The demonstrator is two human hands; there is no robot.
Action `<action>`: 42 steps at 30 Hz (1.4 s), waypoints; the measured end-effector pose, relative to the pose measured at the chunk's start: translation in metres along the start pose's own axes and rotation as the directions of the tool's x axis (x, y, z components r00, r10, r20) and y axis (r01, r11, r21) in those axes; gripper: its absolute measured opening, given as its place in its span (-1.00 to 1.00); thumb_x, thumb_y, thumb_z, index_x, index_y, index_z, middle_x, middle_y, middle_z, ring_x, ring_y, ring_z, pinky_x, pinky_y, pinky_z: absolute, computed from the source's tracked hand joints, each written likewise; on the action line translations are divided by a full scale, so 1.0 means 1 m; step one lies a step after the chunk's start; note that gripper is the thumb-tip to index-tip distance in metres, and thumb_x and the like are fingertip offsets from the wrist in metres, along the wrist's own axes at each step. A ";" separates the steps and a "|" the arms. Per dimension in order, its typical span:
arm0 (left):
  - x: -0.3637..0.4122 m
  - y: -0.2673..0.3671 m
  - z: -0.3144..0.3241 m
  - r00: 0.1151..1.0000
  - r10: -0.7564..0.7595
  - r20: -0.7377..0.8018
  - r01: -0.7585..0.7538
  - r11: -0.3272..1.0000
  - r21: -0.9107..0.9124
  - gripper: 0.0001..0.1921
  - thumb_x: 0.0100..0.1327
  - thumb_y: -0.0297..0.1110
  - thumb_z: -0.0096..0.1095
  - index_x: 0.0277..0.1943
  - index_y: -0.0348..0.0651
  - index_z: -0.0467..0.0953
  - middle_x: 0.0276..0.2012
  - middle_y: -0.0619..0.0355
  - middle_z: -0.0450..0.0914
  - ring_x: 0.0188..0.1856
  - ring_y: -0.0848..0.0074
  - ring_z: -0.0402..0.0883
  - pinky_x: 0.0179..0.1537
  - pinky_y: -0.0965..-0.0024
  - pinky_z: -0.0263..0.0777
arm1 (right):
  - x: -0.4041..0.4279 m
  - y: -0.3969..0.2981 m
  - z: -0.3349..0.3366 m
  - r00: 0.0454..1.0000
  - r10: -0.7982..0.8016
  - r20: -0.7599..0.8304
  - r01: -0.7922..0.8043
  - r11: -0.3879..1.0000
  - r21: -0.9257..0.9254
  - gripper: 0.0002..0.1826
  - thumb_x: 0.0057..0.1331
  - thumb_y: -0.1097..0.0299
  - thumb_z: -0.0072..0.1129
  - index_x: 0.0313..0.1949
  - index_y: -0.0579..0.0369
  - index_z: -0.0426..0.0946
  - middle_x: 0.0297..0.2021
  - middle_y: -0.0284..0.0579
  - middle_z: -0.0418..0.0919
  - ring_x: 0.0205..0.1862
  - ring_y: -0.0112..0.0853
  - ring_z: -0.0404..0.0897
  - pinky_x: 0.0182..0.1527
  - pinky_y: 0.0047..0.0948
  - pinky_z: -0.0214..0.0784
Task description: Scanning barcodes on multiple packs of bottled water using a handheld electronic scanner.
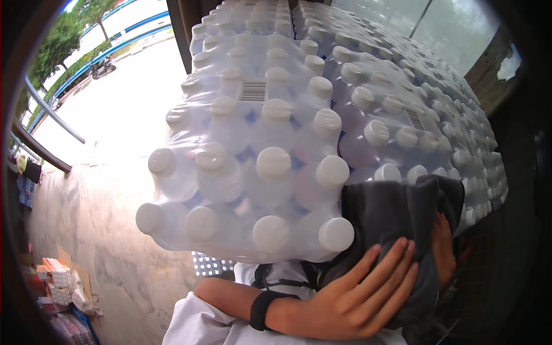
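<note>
A dark grey cloth [384,215], perhaps a folded garment, is bunched against my front at the lower right. Across its near side lies my left hand [358,293], fingers stretched and close together, pressing the fabric. A black band circles the left wrist. My right hand [444,250] holds the cloth from its right side, partly hidden by the folds. Just beyond the hands stands a shrink-wrapped pack of white-capped bottles [258,172]. The cloth's upper edge overlaps the front of a neighbouring bottle pack [388,129].
More wrapped bottle packs [457,116] stretch back to the right, beside a glass pane [457,30]. Concrete floor [120,267] runs along the left, with stacked goods [56,280] at its edge. Another bottle pack [211,264] shows low behind the near one. A motorcycle [102,69] stands outside.
</note>
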State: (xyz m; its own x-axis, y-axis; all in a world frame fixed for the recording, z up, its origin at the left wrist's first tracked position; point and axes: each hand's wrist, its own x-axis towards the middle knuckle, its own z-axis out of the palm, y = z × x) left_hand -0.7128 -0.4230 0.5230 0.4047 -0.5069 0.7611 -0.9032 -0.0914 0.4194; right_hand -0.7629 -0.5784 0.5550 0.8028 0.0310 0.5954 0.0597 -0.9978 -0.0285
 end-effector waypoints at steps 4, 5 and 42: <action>0.017 -0.004 -0.006 0.975 0.054 -0.216 -0.092 0.981 -0.171 -0.74 0.14 -0.43 0.21 -0.09 -0.24 0.64 -0.17 -0.09 0.67 -0.16 0.25 0.71 -0.22 0.40 0.56 | 0.002 -0.006 -0.002 0.999 0.006 -0.031 -0.007 1.000 -0.020 -0.45 0.38 0.10 -0.05 0.03 0.47 0.45 -0.05 0.31 0.56 0.01 0.11 0.57 0.07 0.00 0.40; 0.022 -0.013 -0.024 1.000 0.007 -0.024 -0.012 0.975 -0.223 -0.68 0.12 -0.41 0.21 -0.04 -0.23 0.64 -0.20 -0.06 0.68 -0.19 0.31 0.72 -0.20 0.47 0.58 | 0.006 -0.008 0.007 1.000 -0.006 -0.030 0.007 1.000 0.024 -0.45 0.38 0.10 -0.06 0.03 0.48 0.45 -0.06 0.32 0.56 0.00 0.11 0.57 0.07 0.00 0.40; -0.005 -0.052 -0.104 0.927 -0.353 0.125 0.276 0.870 0.408 -0.50 0.07 -0.48 0.27 0.15 -0.28 0.56 0.20 -0.03 0.55 0.32 0.14 0.45 0.37 0.04 0.18 | 0.058 -0.092 0.031 0.969 -0.096 0.227 0.037 0.968 0.250 -0.47 0.28 0.29 0.06 0.15 0.43 0.43 0.16 0.23 0.50 0.25 -0.01 0.48 0.26 -0.13 0.29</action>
State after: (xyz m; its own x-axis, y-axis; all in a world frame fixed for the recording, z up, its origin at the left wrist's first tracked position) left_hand -0.6528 -0.3269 0.5489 0.6761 -0.5452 0.4956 -0.7325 -0.5694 0.3730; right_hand -0.7033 -0.4827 0.5668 0.9070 0.1386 0.3977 0.2356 -0.9497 -0.2063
